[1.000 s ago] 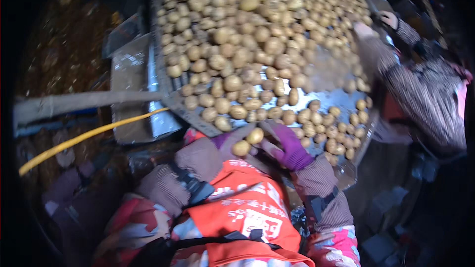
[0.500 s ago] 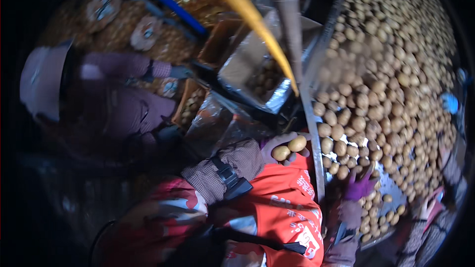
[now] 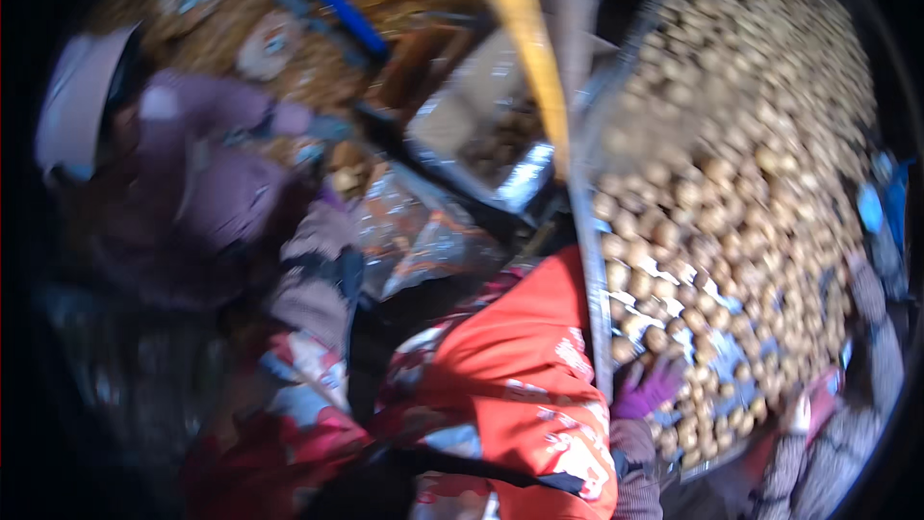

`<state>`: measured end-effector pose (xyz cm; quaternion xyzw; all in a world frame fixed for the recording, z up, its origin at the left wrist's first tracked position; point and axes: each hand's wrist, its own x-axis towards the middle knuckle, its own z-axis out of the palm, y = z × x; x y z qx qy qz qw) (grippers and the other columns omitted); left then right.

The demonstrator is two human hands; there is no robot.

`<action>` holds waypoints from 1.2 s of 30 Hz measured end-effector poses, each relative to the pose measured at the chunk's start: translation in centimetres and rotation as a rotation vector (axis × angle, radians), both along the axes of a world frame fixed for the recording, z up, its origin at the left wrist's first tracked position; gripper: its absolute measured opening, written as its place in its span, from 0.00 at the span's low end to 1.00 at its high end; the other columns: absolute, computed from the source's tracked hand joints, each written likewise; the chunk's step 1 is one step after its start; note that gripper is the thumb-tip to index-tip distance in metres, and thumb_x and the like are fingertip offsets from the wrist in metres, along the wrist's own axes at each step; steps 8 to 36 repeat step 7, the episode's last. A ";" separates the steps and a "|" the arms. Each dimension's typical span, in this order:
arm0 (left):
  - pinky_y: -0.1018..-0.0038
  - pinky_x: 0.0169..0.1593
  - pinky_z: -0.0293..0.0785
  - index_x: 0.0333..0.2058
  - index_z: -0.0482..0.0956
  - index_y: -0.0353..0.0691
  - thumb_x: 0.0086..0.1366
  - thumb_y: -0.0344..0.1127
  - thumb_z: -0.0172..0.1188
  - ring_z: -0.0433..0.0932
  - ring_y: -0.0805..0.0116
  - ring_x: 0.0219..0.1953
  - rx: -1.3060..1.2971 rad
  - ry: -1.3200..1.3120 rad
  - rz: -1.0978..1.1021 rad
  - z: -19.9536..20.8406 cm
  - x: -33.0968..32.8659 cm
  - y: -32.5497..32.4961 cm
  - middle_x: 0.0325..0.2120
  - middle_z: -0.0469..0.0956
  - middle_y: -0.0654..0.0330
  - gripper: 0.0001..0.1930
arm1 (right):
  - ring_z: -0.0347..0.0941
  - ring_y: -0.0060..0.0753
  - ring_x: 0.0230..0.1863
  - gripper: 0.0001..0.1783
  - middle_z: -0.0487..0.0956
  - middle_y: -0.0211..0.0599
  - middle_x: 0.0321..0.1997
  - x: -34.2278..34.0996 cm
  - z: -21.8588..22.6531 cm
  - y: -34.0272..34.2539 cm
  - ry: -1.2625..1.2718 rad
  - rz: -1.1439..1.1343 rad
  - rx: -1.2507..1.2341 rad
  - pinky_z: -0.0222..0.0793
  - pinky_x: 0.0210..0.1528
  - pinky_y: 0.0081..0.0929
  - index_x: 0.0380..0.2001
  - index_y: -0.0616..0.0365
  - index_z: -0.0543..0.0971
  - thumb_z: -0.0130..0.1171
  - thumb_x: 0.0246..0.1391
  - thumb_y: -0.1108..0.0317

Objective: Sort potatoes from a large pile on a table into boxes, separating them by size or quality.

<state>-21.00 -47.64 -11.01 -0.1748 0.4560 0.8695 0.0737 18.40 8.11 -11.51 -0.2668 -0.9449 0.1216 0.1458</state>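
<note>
My left arm reaches out to the left, its hand (image 3: 330, 195) beside a small box of tan ovals (image 3: 348, 176). Only a bit of its purple glove shows past the sleeve, so the fingers and anything in them are hidden. At the lower right, my right hand (image 3: 650, 388) in a purple glove lies at the near edge of the sorting table, its fingers spread. Around it are many tan, oval pieces of produce (image 3: 688, 195), perhaps potatoes or kiwifruit. Motion smears much of the picture.
A metal rail (image 3: 590, 279) edges the table. Beyond it stands a plastic-lined carton (image 3: 452, 101), below a yellow bar (image 3: 529, 48). A co-worker in a pale cap (image 3: 82, 101) bends at the left. Other workers' hands (image 3: 820, 404) and a blue glove (image 3: 869, 207) are at the right.
My left hand, which held two tan ovals by the rail, has swung left to the small box. My right hand remains over the produce, fingers spread. The view has shifted.
</note>
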 end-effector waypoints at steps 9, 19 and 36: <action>0.73 0.42 0.78 0.57 0.69 0.40 0.70 0.47 0.46 0.80 0.66 0.35 -0.724 0.148 -0.990 7.5 10.0 26.7 0.44 0.79 0.57 0.22 | 0.46 0.61 0.70 0.35 0.57 0.54 0.68 -1.3 3.0 -1.3 -0.181 -0.086 -0.015 0.33 0.69 0.64 0.62 0.52 0.65 0.56 0.52 0.52; 0.73 0.42 0.78 0.57 0.69 0.40 0.70 0.47 0.46 0.80 0.66 0.35 -0.724 0.148 -0.990 7.5 10.0 26.7 0.44 0.79 0.57 0.22 | 0.46 0.61 0.70 0.35 0.57 0.54 0.68 -1.3 3.0 -1.3 -0.181 -0.086 -0.015 0.33 0.69 0.64 0.62 0.52 0.65 0.56 0.52 0.52; 0.73 0.42 0.78 0.57 0.69 0.40 0.70 0.47 0.46 0.80 0.66 0.35 -0.724 0.148 -0.990 7.5 10.0 26.7 0.44 0.79 0.57 0.22 | 0.46 0.61 0.70 0.35 0.57 0.54 0.68 -1.3 3.0 -1.3 -0.181 -0.086 -0.015 0.33 0.69 0.64 0.62 0.52 0.65 0.56 0.52 0.52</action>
